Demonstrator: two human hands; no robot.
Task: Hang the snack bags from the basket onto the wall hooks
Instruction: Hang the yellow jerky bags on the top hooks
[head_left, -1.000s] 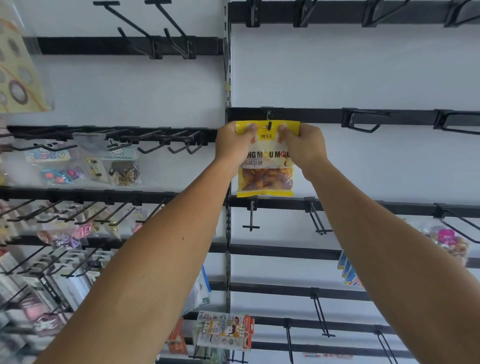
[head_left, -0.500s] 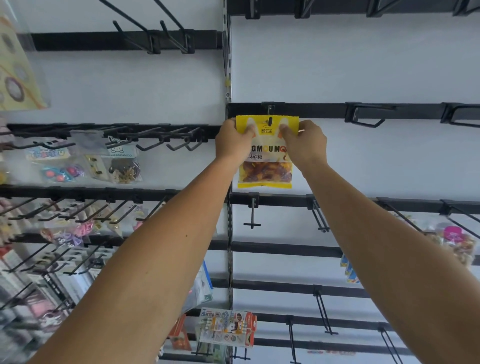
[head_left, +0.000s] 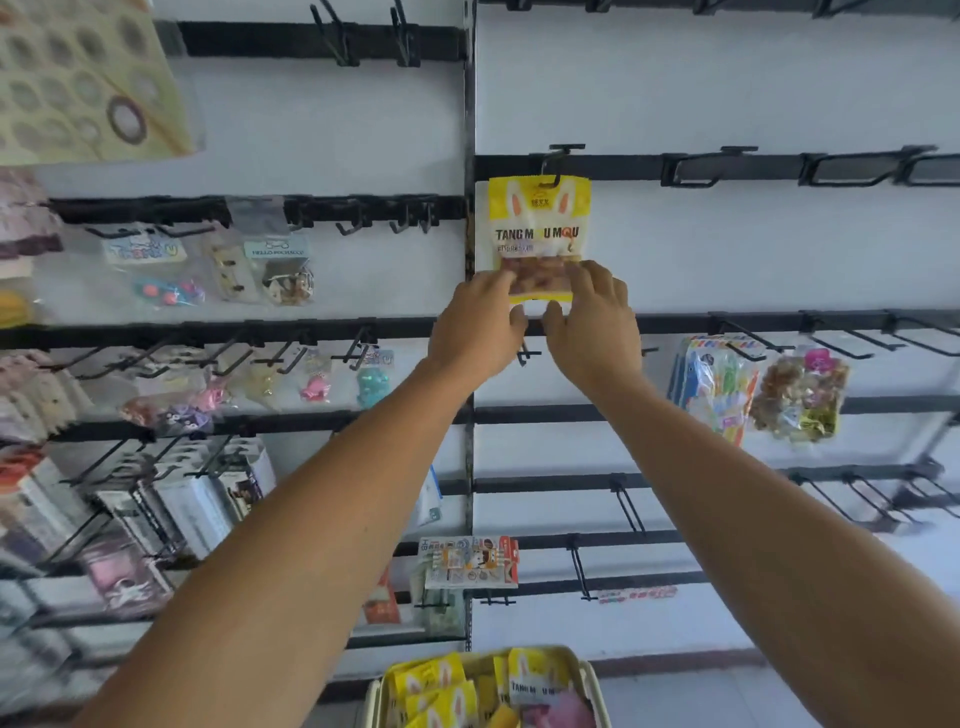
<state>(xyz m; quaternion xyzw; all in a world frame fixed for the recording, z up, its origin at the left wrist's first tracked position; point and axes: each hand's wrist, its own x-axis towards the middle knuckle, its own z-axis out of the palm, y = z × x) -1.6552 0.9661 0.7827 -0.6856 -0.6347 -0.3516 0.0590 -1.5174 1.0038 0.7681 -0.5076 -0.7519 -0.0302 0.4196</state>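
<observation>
Overhead, both arms outstretched, left hand (head_left: 480, 327) and right hand (head_left: 592, 325) spread, seemingly touching snack bag (head_left: 537, 228).

left forearm (head_left: 291, 545): bare, no sleeve | right forearm (head_left: 769, 519): bare, no sleeve | wrists: unadorned

Toy packets (head_left: 800, 392), sticker sheet (head_left: 78, 78)

A yellow snack bag (head_left: 537, 228) with rabbit ears and a clear window hangs upright on a black wall hook (head_left: 557, 161), far centre. More yellow bags (head_left: 441, 686) lie piled in the cream basket (head_left: 592, 680) near the bottom.
</observation>
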